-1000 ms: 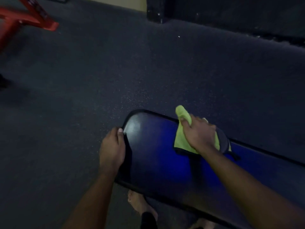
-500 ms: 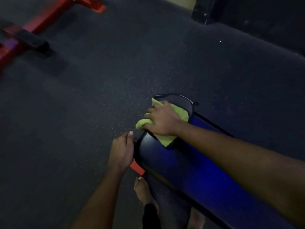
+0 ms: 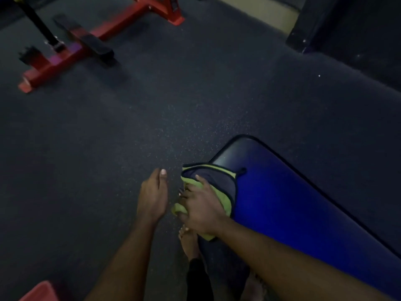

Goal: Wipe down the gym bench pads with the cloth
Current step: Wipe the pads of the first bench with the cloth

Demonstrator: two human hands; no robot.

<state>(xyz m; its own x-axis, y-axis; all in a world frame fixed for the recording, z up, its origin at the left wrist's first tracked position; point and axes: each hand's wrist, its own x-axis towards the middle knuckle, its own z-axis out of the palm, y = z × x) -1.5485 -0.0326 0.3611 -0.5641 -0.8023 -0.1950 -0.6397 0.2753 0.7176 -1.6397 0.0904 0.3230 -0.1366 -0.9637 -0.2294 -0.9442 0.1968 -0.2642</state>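
Right hand (image 3: 201,211) on the green cloth (image 3: 224,199), fingers bent over it, pressing it onto the near-left edge of the blue pad (image 3: 293,203), close to the pad's rounded end. Cloth is draped over that edge, with a bunch sticking out under the hand. Left hand (image 3: 153,198) is loose, holding nothing, just beside the pad and not touching. Bare foot (image 3: 189,242) is on the dark floor (image 3: 130,137) below the hands. Red frame (image 3: 104,33) is well apart, far left.

Right hand (image 3: 200,210) on cloth (image 3: 225,200) at pad (image 3: 293,203) edge
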